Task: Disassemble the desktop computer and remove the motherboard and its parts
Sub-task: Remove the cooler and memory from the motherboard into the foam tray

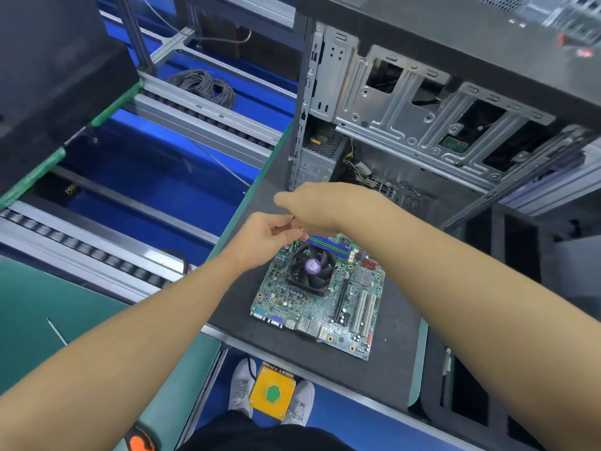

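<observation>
Motherboard [309, 307] flat, near mat [396, 362] front edge

Count: 1 motherboard [325, 323], 1 cooler fan [310, 267], 2 white expansion slots [361, 312], 1 long black slot [341, 301]. 1 computer case [406, 118]. 2 hands: left hand [266, 239], right hand [318, 206]. 2 grey shoes [242, 385]. 1 yellow box [260, 408], 1 green button [272, 393]. 1 cable coil [208, 84]. Memory slots: too blurred to count.

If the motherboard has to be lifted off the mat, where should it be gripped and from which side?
The motherboard lies flat on the mat; its cooler stands tall mid-board and ports crowd the near edge. Probably pinch its bare left and right edges, coming in from the sides.
</observation>
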Available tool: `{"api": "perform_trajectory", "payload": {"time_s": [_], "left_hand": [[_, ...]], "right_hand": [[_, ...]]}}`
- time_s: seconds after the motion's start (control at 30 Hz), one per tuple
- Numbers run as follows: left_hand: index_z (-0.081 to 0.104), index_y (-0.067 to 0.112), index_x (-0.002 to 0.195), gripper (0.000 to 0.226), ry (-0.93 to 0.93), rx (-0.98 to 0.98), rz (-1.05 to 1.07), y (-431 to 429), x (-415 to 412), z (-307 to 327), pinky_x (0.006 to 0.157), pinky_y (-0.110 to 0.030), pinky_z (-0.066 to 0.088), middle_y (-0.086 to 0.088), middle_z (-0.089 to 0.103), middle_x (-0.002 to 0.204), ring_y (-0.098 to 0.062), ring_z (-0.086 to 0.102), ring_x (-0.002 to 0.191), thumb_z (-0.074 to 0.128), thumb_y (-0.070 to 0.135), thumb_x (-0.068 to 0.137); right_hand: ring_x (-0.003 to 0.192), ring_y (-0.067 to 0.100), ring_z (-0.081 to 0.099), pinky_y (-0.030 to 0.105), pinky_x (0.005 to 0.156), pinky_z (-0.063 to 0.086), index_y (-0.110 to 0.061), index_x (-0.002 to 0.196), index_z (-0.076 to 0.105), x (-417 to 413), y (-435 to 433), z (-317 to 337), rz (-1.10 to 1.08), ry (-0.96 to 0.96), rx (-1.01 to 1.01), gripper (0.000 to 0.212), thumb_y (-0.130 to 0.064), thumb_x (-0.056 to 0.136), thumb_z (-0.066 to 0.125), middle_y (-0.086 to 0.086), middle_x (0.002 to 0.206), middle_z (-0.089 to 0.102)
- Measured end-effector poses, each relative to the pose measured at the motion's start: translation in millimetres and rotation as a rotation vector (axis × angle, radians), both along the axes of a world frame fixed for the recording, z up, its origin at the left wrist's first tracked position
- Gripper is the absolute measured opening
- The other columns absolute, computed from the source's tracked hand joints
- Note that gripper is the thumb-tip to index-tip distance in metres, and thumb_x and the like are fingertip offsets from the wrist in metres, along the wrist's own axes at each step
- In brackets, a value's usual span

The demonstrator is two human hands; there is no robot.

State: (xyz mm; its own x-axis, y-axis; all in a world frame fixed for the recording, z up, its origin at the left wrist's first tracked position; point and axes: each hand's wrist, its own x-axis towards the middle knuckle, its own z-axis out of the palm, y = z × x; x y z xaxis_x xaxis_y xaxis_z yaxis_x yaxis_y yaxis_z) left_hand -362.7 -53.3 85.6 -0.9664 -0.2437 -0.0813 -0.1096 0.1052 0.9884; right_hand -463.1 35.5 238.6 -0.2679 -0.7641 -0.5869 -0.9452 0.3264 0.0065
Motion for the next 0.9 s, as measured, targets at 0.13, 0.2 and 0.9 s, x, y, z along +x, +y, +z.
{"api": "perform_trajectory", "payload": {"time_s": [0.13, 0.2, 0.9], "left_hand": [[0.077, 0.034, 0.082, 0.02, 0.036, -0.062, 0.116, 7, -1, -6, 0.068, -0.023, 0.049, 0.014, 0.071, 0.072, -0.002, 0.061, 0.065, 0.068, 0.016, 0.087], [0.075, 0.023, 0.078, 0.015, 0.037, -0.129, 0.14, 10, -1, -8, 0.059, -0.021, 0.04, 0.015, 0.061, 0.058, 0.002, 0.047, 0.054, 0.067, 0.036, 0.083], [0.075, 0.017, 0.108, 0.016, -0.006, -0.019, 0.036, 1, 1, 1, 0.101, -0.039, 0.051, 0.002, 0.077, 0.1, -0.01, 0.07, 0.102, 0.066, 0.015, 0.095]], "right_hand": [[0.082, 0.031, 0.052, 0.033, 0.058, 0.037, -0.013, 0.118, 0.048, 9, 1, -7, -0.232, 0.046, -0.063, 0.024, -0.028, 0.1, 0.05, 0.008, 0.091, 0.047], [0.091, 0.033, 0.049, 0.038, 0.067, 0.04, -0.018, 0.122, 0.05, 15, -3, -14, -0.218, 0.082, -0.038, 0.023, -0.021, 0.1, 0.049, 0.009, 0.094, 0.049], [0.099, 0.037, 0.056, 0.037, 0.066, 0.038, -0.016, 0.126, 0.047, 11, -8, -15, -0.193, 0.117, -0.036, 0.025, -0.018, 0.102, 0.044, 0.011, 0.094, 0.048]]}}
